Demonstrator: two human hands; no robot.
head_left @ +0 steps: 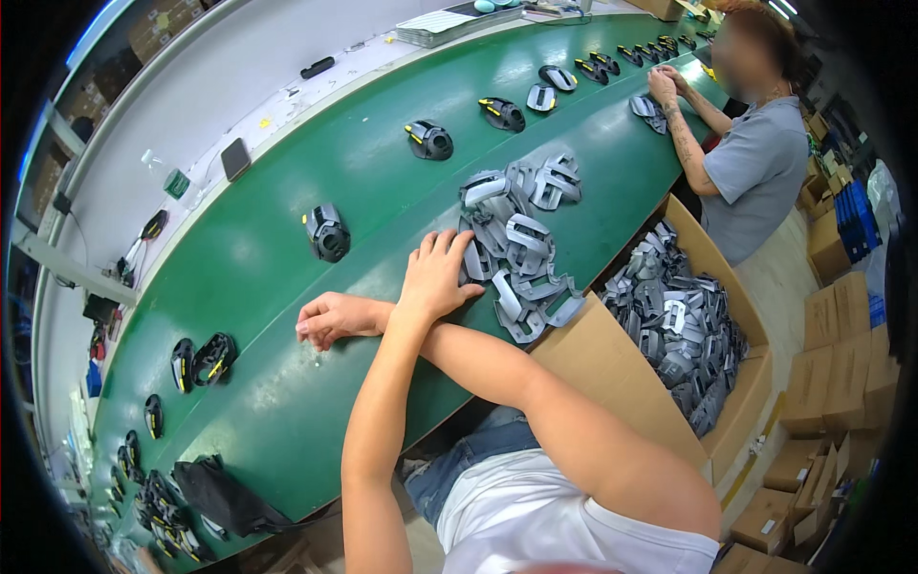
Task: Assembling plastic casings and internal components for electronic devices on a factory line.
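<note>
My arms are crossed over the green table, the left forearm on top of the right. My left hand (438, 275) lies with its fingers stretched and the thumb apart, at the near left edge of a heap of grey plastic frame-like parts (528, 244). Its fingertips touch or nearly touch the nearest parts. Farther left, my right hand (337, 318) rests on its side near the table surface, fingers loosely curled in, with nothing visible in them. Beyond it sits a black and grey shell-shaped part with a yellow tab (328, 232).
A cardboard box (736, 297) full of grey parts adjoins the table at right. Similar black-yellow parts (428, 140) line the green table (277, 287). A co-worker (765, 143) handles something at the far right. A phone (235, 159) and bottle (172, 180) lie along the back; a black bag (225, 493) lies near left.
</note>
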